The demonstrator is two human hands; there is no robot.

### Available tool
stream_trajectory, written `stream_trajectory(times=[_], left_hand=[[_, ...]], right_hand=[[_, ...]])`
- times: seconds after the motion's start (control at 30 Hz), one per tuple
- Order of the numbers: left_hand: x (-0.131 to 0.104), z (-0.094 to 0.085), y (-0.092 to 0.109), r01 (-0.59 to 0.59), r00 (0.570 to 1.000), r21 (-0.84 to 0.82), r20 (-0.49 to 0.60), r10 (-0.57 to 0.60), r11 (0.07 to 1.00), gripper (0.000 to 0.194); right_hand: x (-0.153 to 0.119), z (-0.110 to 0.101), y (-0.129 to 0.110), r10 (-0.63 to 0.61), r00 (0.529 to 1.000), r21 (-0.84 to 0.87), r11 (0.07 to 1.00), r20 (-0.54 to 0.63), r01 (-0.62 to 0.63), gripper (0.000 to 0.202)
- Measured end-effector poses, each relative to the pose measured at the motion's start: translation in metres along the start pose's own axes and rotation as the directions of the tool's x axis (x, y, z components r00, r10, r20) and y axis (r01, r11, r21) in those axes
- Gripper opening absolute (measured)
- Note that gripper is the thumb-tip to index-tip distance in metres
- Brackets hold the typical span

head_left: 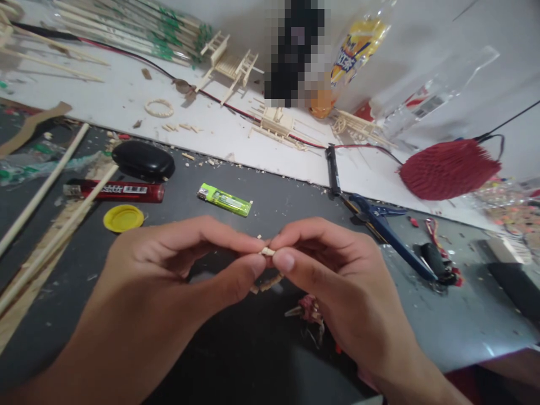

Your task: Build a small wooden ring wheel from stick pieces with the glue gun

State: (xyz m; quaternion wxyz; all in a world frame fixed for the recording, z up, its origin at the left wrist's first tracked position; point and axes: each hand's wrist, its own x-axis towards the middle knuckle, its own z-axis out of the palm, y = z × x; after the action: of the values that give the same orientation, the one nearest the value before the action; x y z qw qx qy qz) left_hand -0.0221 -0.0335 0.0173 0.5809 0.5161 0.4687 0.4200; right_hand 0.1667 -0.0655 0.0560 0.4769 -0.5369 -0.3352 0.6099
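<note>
In the middle of the view, my left hand (pixel 181 275) and my right hand (pixel 337 270) meet at the fingertips. Thumb and forefinger of each pinch a small pale wooden piece (pixel 267 251) between them. More short wooden pieces (pixel 272 282) show in a curved row just below the thumbs; it looks like part of a small ring, mostly hidden by the fingers. Beyond my hands lies a green lighter (pixel 225 199). A similar finished-looking wooden ring (pixel 159 108) rests on the white board, with loose stick bits (pixel 181 127) beside it.
Left are a red lighter (pixel 126 191), black oval case (pixel 143 160), yellow cap (pixel 123 218) and long wooden sticks (pixel 46 185). Blue-handled pliers (pixel 392 239) lie right, near a red mesh bundle (pixel 449 169). Small stick models (pixel 230 62) and a drink bottle (pixel 358 48) stand behind.
</note>
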Motion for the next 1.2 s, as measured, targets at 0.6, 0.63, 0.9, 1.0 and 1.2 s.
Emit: stream_trajectory(times=[0.6,0.63,0.9,1.0,1.2], left_hand=[[-0.002,-0.001,-0.004,-0.013,1.0,0.042,-0.021,0.013,0.999,0.013],[-0.003,-0.001,-0.004,-0.014,1.0,0.044,-0.022,0.015,0.999,0.013],[-0.004,-0.005,-0.005,-0.032,0.999,0.082,-0.012,0.033,0.996,0.014],[-0.003,-0.004,-0.005,-0.031,1.0,0.077,0.001,0.031,0.997,0.014],[-0.002,-0.003,-0.01,-0.13,0.991,0.072,-0.026,0.132,0.989,0.013]], right_hand=[[0.0,0.0,0.0,-0.039,0.999,-0.067,0.997,-0.022,0.038,0.016],[0.0,0.0,0.0,-0.034,0.999,-0.06,0.998,-0.019,0.032,0.016],[-0.002,-0.001,0.0,-0.024,1.0,-0.04,0.999,-0.006,0.024,0.018],[-0.002,-0.001,0.0,-0.026,1.0,-0.034,0.999,-0.005,0.026,0.018],[0.002,-0.002,0.002,-0.04,0.999,-0.008,0.999,0.017,0.04,0.02]])
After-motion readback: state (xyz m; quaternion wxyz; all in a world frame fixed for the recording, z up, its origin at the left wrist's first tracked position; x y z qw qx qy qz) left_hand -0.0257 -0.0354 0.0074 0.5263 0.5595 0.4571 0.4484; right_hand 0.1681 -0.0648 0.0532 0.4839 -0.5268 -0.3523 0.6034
